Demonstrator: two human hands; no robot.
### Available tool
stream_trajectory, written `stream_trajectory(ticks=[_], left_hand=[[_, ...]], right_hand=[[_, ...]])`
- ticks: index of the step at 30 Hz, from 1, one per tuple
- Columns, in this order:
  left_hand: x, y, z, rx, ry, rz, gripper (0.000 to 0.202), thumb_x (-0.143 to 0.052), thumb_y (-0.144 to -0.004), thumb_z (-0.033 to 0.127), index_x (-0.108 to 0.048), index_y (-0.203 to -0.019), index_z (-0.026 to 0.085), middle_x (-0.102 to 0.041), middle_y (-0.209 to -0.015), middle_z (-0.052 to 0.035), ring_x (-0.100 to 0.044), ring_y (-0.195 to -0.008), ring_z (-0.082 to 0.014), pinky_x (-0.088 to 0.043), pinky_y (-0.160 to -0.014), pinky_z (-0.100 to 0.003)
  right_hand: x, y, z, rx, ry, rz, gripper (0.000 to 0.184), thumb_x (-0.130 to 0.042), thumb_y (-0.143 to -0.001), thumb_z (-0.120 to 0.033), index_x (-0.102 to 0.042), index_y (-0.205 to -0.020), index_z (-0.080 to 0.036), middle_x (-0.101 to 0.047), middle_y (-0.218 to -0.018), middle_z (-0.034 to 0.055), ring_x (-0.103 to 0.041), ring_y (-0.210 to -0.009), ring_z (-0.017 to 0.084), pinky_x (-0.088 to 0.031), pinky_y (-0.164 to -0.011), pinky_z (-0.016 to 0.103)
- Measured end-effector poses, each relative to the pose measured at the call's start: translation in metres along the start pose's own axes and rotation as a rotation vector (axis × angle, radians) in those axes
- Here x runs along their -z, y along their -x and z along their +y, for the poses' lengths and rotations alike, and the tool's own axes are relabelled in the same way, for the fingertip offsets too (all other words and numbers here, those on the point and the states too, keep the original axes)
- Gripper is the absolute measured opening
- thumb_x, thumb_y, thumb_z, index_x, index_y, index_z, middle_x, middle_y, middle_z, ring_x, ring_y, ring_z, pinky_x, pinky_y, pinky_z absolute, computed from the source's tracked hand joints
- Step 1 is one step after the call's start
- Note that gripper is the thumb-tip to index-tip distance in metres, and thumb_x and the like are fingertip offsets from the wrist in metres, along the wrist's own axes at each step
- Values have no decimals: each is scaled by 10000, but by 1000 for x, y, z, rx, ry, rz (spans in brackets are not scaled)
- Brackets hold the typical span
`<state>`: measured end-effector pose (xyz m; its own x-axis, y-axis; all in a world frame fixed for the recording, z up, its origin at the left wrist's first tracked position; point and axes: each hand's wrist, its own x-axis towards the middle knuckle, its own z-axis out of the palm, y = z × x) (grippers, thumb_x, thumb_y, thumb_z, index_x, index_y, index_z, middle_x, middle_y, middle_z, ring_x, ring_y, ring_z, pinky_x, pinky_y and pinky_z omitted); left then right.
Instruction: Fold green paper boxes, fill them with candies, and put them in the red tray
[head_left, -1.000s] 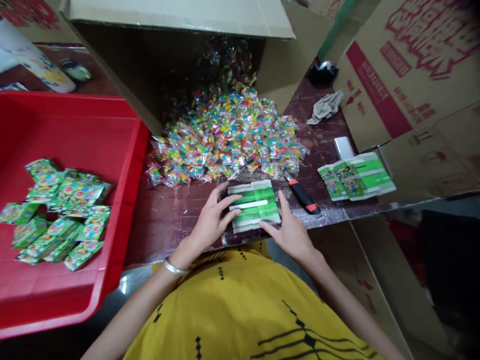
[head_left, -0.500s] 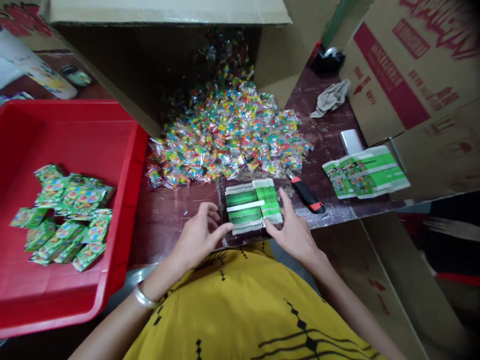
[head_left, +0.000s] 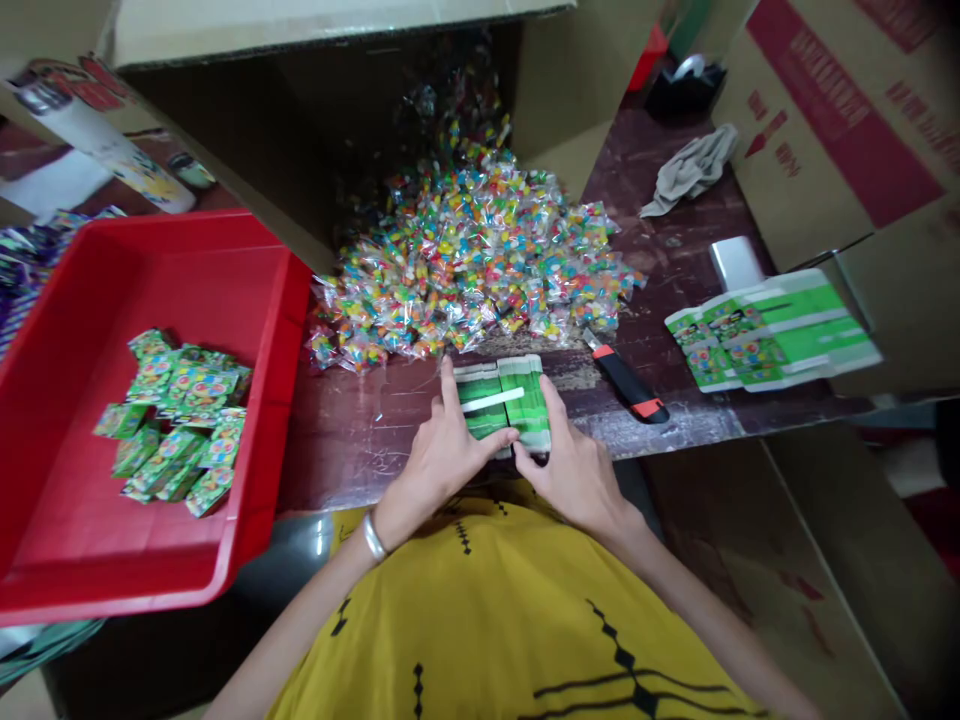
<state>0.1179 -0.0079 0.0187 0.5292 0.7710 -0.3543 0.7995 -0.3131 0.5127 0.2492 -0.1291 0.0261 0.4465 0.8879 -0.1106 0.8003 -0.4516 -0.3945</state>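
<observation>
A bundle of flat green-and-white folded cartons [head_left: 526, 412] lies at the table's front edge, with a narrow white strip [head_left: 493, 400] across its top. My left hand [head_left: 444, 445] grips the bundle from the left, its index finger along that side and its thumb across the near edge. From the right, my right hand [head_left: 574, 460] holds the same bundle, index finger along the side and thumb at the near edge. The two thumb tips nearly meet. Just beyond the bundle spreads a heap of clear bags of colourful candy [head_left: 480, 260], spilling from a cardboard box [head_left: 562, 130] on its side.
A red tray [head_left: 247, 400] on the left holds several small green candy boxes [head_left: 184, 415]. Right of my hands lie a box cutter [head_left: 626, 380] with its blade showing and more flat green cartons [head_left: 795, 330]. Behind them are a grey cloth [head_left: 690, 172] and a tape dispenser [head_left: 684, 88].
My left hand has moved in from beside the bundle to grip it. The bundle's two parts now sit closer together and more level. The view has shifted slightly left.
</observation>
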Motion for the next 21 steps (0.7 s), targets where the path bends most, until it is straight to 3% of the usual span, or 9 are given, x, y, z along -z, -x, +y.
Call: stream_trajectory(ticks=[4, 9, 15, 21], left_hand=[[1, 3, -3, 8, 76, -4, 1221, -664, -744, 649, 160, -1538, 223, -531, -1393, -249, -631, -1144, -418, -504, -899, -517], [6, 5, -13, 81, 184, -18, 1113, -657, -804, 512, 116, -1550, 220, -629, -1281, -198, -684, -1054, -349, -510, -912, -491], [9, -1, -36, 90, 494, -39, 1092, -694, -781, 369, 47, -1556, 165, -499, -1445, -189, -579, -1243, -261, -416, -1096, -434], [7, -3, -47, 63, 639, -80, 1032, -679, -784, 307, -8, -1554, 157, -439, -1500, -173, -532, -1295, -230, -390, -1124, -421]], right_hand=[[3, -2, 7, -68, -118, -10, 842, -577, -862, -372, -133, -1554, -189, -744, -1038, 138, -732, -776, 317, -549, -681, 402], [4, -5, 25, -162, -453, 18, 858, -636, -806, -335, -195, -1539, -272, -751, -944, 49, -722, -746, 243, -549, -701, 354], [-2, -9, 46, -228, -741, 41, 806, -617, -796, -286, -272, -1521, -222, -742, -984, 92, -711, -793, 242, -575, -732, 387], [-7, -12, 55, -241, -815, 19, 773, -603, -814, -298, -286, -1514, -224, -735, -1005, 106, -713, -804, 255, -590, -743, 421]])
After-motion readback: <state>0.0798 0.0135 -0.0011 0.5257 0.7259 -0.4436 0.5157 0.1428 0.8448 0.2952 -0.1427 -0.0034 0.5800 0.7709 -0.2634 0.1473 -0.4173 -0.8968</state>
